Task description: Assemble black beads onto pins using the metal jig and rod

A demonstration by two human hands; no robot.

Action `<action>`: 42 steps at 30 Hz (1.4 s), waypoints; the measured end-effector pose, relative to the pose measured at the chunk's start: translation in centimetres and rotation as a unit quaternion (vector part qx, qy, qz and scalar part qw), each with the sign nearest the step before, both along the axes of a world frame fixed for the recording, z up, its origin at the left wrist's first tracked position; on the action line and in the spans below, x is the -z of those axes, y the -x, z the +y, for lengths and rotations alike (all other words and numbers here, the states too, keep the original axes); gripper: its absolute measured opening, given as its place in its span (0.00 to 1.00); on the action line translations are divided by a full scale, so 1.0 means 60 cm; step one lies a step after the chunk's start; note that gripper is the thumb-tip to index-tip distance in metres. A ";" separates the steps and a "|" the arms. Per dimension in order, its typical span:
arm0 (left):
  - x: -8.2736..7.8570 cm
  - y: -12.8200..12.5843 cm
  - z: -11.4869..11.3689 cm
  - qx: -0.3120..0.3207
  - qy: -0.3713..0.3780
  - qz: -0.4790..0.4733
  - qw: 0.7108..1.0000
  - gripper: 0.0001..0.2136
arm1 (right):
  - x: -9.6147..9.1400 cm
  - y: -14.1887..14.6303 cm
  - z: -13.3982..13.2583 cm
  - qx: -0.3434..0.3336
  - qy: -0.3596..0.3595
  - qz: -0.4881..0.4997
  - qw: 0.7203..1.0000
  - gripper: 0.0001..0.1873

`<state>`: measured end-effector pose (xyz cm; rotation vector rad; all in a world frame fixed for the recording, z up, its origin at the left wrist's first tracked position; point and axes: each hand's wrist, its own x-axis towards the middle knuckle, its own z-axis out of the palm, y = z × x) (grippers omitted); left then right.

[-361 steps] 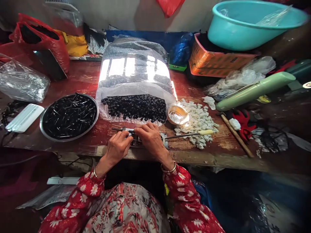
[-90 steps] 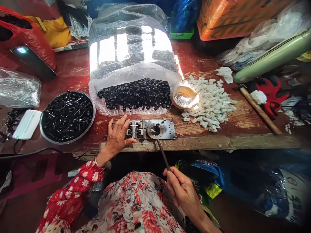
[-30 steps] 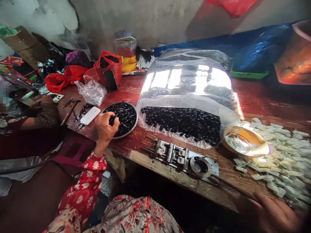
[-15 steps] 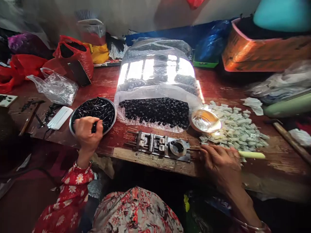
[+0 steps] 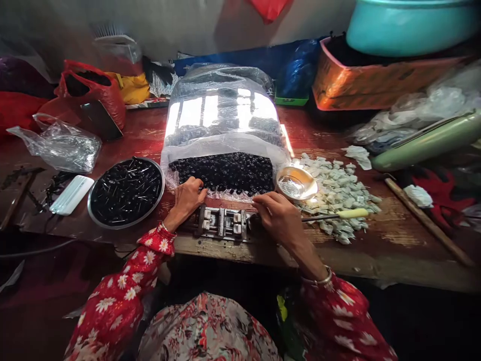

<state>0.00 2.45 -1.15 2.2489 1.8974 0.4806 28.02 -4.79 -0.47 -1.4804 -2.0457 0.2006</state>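
My left hand (image 5: 187, 199), fingers curled, is at the front left edge of a pile of small round black pieces (image 5: 229, 173). Whatever its fingertips hold is hidden. My right hand (image 5: 278, 215) is pinched over the right end of a small metal clamping fixture (image 5: 221, 224), covering its ring part; I cannot make out what is in the fingers. To the right of this hand lies a thin rod with a pale yellow handle (image 5: 353, 213), its near end hidden behind the hand. At left stands a round metal tray (image 5: 162, 196) full of black pieces with thin metal pins.
Behind the black pile is a large clear plastic bag (image 5: 225, 113). A shallow bowl (image 5: 296, 183) sits beside heaped whitish pieces (image 5: 338, 195). A white device (image 5: 71, 194) lies at left, a hammer (image 5: 424, 215) at right. An orange crate (image 5: 376, 82) stands behind.
My left hand has left the tray and moved right to the black pile. My right hand has let go of the yellow-handled rod and moved left over the fixture. The view has shifted right.
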 end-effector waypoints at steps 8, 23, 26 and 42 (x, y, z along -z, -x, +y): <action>0.006 0.028 -0.026 0.052 -0.034 -0.229 0.972 0.06 | -0.004 0.080 0.101 0.006 0.106 -0.174 0.979 0.09; -0.009 0.016 -0.150 0.133 -0.036 -0.341 0.930 0.08 | -0.004 0.054 0.023 -0.032 0.077 0.138 0.987 0.03; -0.004 0.015 -0.158 0.163 -0.069 -0.299 0.938 0.08 | -0.011 0.057 -0.021 -0.050 0.059 0.152 0.985 0.03; -0.018 0.008 -0.178 0.187 -0.069 0.000 0.980 0.11 | 0.024 0.103 -0.098 -0.004 -0.012 -0.044 0.999 0.13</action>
